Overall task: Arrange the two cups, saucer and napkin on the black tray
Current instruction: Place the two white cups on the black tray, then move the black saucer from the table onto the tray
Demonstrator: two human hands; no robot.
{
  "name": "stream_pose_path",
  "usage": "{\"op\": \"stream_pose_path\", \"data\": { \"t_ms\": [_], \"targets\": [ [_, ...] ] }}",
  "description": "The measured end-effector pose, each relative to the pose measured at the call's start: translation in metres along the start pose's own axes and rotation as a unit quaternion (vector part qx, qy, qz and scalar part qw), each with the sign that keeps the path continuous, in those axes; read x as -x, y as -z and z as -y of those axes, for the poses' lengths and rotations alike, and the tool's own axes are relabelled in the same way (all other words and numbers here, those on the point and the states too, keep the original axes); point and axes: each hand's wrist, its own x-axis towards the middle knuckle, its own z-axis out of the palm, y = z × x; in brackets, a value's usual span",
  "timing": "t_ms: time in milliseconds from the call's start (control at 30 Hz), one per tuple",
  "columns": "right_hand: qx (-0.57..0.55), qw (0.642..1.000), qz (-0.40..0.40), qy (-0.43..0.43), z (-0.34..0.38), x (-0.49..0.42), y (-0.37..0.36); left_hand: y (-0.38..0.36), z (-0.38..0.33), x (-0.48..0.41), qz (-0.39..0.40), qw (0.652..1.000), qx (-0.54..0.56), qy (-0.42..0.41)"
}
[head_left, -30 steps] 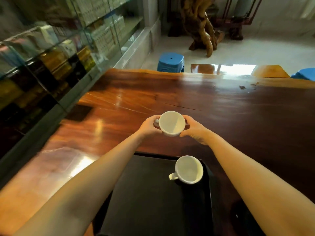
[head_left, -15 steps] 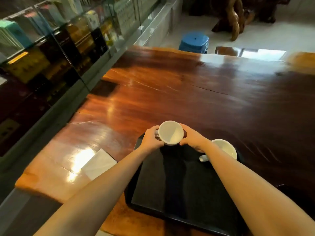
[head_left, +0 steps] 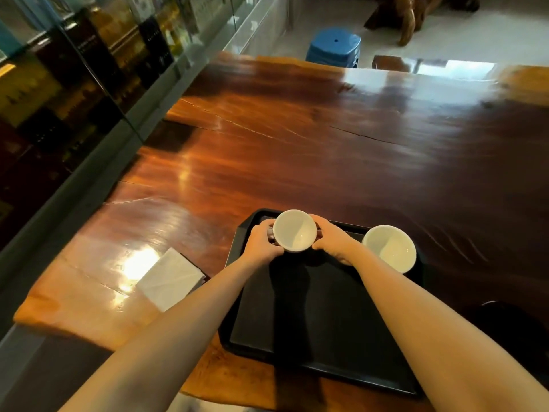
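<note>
A black tray (head_left: pixel 320 322) lies on the wooden table near its front edge. I hold a white cup (head_left: pixel 294 235) over the tray's far left corner, my left hand (head_left: pixel 263 243) on its left side and my right hand (head_left: pixel 334 242) on its right. A second white cup (head_left: pixel 389 248) stands in the tray's far right corner, just right of my right wrist. A folded white napkin (head_left: pixel 170 279) lies on the table to the left of the tray. No saucer shows in this view.
The wooden table (head_left: pixel 297 150) stretches far ahead. A glass display cabinet (head_left: pixel 74 69) runs along the left side. A blue stool (head_left: pixel 334 47) stands beyond the far edge. A dark round shape (head_left: pixel 511 331) sits right of the tray.
Both hands have brought the held cup back toward me, from above the bare table to over the tray's far left corner. The camera tilted down, bringing the napkin into view.
</note>
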Motion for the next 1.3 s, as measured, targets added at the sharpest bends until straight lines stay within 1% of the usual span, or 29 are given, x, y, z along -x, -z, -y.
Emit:
{"op": "stream_pose_path", "data": {
  "t_ms": [200,333,467,567,733,933,1000,1100,1200,1300],
  "targets": [
    [0.003,1.0,-0.029,-0.011,0.003,-0.001,-0.006,0.006,-0.001,-0.002,0.02,0.998,-0.054,0.009],
    [0.043,0.998,-0.037,-0.019,0.008,0.001,-0.007,0.012,-0.004,-0.004,0.046,0.992,-0.12,-0.001],
    [0.083,0.993,-0.065,-0.053,0.013,0.005,-0.007,0.02,-0.009,-0.002,0.068,0.986,-0.151,0.005],
    [0.112,0.989,-0.064,-0.074,0.018,0.013,-0.007,0.028,-0.015,0.0,0.078,0.98,-0.181,0.012],
    [0.138,0.985,-0.038,-0.098,0.036,0.035,0.008,0.049,-0.042,0.002,0.108,0.958,-0.266,0.013],
    [0.178,0.976,-0.042,-0.116,0.053,0.069,0.044,0.066,-0.092,0.001,0.123,0.913,-0.387,-0.038],
    [0.18,0.975,-0.04,-0.122,0.051,0.084,0.057,0.059,-0.111,0.003,0.146,0.9,-0.408,-0.056],
    [0.174,0.974,-0.046,-0.137,0.039,0.111,0.076,0.036,-0.138,0.01,0.204,0.884,-0.412,-0.079],
    [0.16,0.972,-0.046,-0.163,0.021,0.142,0.097,0.002,-0.161,0.02,0.246,0.879,-0.4,-0.089],
    [0.157,0.97,-0.055,-0.175,0.002,0.174,0.123,-0.039,-0.182,0.033,0.272,0.87,-0.397,-0.107]
  ]
}}
